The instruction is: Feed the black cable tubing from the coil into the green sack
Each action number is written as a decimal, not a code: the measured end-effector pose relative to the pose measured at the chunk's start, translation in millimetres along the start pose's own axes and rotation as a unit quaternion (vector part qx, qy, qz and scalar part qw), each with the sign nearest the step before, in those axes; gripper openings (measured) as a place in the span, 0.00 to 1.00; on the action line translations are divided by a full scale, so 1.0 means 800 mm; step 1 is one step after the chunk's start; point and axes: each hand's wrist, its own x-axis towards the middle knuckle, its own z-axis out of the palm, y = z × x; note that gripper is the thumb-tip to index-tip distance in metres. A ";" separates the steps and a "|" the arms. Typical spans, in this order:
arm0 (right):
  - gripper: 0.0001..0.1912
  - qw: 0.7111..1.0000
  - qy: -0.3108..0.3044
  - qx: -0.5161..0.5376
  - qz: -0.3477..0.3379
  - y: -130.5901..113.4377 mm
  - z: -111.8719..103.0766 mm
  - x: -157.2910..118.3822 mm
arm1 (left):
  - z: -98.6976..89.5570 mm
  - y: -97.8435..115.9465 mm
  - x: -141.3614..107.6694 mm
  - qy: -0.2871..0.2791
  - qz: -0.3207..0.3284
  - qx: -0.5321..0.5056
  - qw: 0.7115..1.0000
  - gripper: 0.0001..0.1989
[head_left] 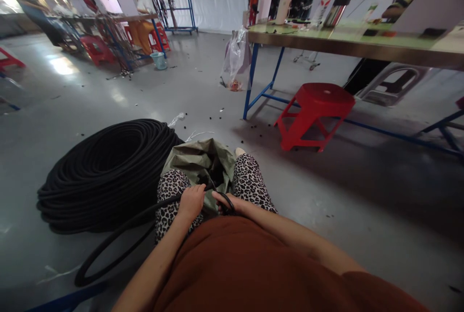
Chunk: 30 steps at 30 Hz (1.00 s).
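One matte black cord [166, 202] loops into left hand [192, 202], scissors [229, 202] in right hand [238, 202]

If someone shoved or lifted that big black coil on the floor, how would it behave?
The black coil looks heavy, given its many stacked turns. Lying broad and flat on the floor, it would probably slide rather than tip. Its loose loop curves smoothly, suggesting some springiness.

Right: long worktable [340, 47] on blue legs; white bottle [283, 10] standing on top, clear plastic bag [238, 53] at its left end. Red plastic stool [321, 95] in front, upright. Far left: seated person [144, 24], standing person [25, 5], light-blue bucket [158, 61] on floor. Far centre: blue rack [190, 5] hung with dark strips [169, 0], white curtain [221, 0] behind.
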 end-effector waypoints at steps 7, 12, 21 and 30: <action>0.29 0.993 0.045 -0.101 -0.027 -0.003 0.002 -0.003 | 0.002 0.001 0.002 -0.012 0.001 0.001 1.000 0.17; 0.29 0.980 0.084 -0.176 -0.046 -0.011 0.005 -0.016 | 0.003 0.001 0.002 -0.014 0.001 0.009 1.000 0.17; 0.28 0.961 0.091 -0.253 -0.057 -0.017 0.008 -0.019 | 0.006 0.002 0.004 -0.017 -0.009 0.010 1.000 0.18; 0.28 0.955 0.129 -0.262 -0.047 -0.011 0.005 -0.004 | 0.000 0.002 -0.004 0.006 -0.021 0.036 0.999 0.20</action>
